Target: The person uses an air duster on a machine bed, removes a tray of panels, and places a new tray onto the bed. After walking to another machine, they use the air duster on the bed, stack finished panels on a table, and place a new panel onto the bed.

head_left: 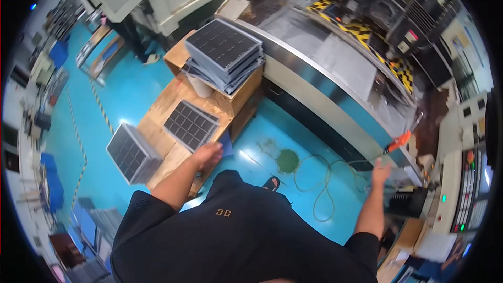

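Observation:
My left hand (208, 154) hovers by the near edge of a flat black gridded tray (191, 124), its loosely bent fingers slightly blurred and nothing visible in them. That tray lies on a wooden bench (160, 106). Off to the right, my right hand (381, 172) is raised with fingers apart, just below an orange-handled air gun (399, 141). A gap shows between this hand and the gun. From the gun's side a thin clear hose (327, 183) loops down over the floor.
A tall stack of gridded trays (224, 44) sits on the bench's raised wooden box, above a white roll (200, 87). Another tray stack (131, 154) stands at the bench's left end. A large machine (325, 84) runs along the far right, its control panel (469, 191) beside me. Another person's legs (133, 39) show beyond.

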The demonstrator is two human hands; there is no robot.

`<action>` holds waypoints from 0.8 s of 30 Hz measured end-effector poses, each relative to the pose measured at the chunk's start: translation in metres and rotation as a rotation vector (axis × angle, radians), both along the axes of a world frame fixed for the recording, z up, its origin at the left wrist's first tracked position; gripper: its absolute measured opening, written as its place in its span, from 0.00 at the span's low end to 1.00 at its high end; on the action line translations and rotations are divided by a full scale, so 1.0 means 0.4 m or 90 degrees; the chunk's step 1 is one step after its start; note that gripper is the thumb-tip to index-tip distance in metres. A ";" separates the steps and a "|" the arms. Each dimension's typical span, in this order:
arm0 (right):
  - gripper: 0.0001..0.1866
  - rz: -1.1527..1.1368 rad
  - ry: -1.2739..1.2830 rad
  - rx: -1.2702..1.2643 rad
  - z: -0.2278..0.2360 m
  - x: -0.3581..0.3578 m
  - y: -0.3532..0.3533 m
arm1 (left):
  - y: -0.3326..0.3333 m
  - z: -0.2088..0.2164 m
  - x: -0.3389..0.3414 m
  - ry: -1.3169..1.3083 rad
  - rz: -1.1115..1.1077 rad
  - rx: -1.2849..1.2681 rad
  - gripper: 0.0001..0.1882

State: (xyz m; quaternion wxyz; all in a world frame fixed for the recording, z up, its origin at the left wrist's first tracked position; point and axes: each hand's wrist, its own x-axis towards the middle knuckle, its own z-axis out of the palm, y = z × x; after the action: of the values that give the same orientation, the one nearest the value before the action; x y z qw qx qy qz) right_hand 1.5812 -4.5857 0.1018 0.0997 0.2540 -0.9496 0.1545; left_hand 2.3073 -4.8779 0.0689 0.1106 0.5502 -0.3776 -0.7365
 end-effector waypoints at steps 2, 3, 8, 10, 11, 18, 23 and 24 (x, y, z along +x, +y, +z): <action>0.43 -0.105 0.165 0.121 0.077 -0.149 -0.066 | -0.062 0.089 -0.079 0.037 0.041 -0.032 0.20; 0.43 -0.063 0.156 0.119 0.113 -0.167 -0.160 | -0.068 0.127 -0.083 0.074 0.088 -0.050 0.19; 0.36 0.392 -0.207 -0.360 0.263 -0.171 -0.389 | -0.202 0.274 -0.164 0.169 0.158 -0.126 0.19; 0.26 0.267 -0.388 -0.238 0.375 -0.060 -0.497 | -0.283 0.292 -0.182 0.187 0.181 -0.167 0.19; 0.23 0.307 -0.415 -0.112 0.505 0.091 -0.574 | -0.330 0.271 -0.171 0.202 0.192 -0.190 0.19; 0.27 0.663 -0.258 0.322 0.743 0.655 -0.667 | -0.577 0.415 -0.257 0.257 0.232 -0.208 0.16; 0.17 0.346 -0.456 0.124 0.574 0.306 -0.749 | -0.682 0.383 -0.221 -0.029 0.059 -0.538 0.22; 0.17 0.247 -0.444 0.027 0.509 0.193 -0.736 | -0.692 0.395 -0.224 -0.225 -0.109 -0.759 0.26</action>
State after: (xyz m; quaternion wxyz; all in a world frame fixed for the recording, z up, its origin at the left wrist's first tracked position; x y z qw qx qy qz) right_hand 1.6583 -4.8799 0.3054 -0.2650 0.3633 -0.8637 0.2276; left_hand 2.2178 -5.1545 0.2270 0.2751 0.4751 -0.7789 -0.3033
